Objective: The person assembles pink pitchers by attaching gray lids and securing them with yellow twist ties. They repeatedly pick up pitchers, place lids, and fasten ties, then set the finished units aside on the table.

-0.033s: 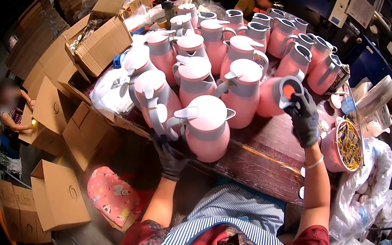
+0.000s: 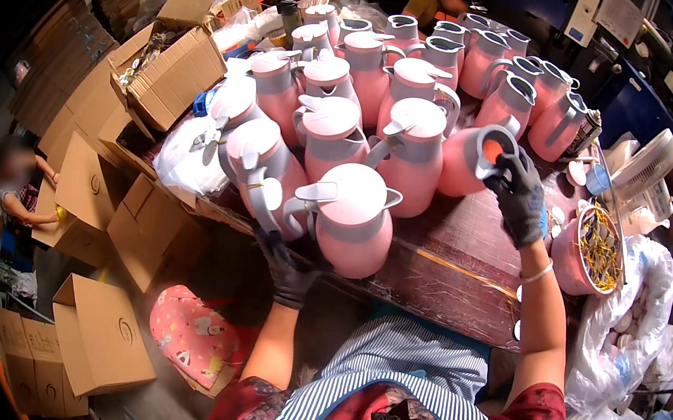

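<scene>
My right hand [image 2: 520,199], in a dark glove, grips the grey rim of a pink jug [image 2: 462,168]. That jug is lidless and leans toward me on the table, with an orange spot showing inside its mouth. My left hand [image 2: 289,275], gloved too, is at the table's front edge with its fingers stretched out. Its fingertips come close to the grey handle of a lidded jug [image 2: 256,151]; whether they touch is hard to tell. Just right of them stands another lidded pink jug [image 2: 354,241], upright at the table's near edge.
Several more jugs crowd the dark red table [image 2: 453,277], lidded at left, lidless at back right. A tub of yellow wire ties [image 2: 597,252] sits right, beside plastic bags [image 2: 630,326]. Cardboard boxes [image 2: 102,337] stand left, near a co-worker [image 2: 16,182]; another person [image 2: 439,2] is behind.
The leaning jug and my right hand have shifted very slightly left and up. My left hand has hardly moved.
</scene>
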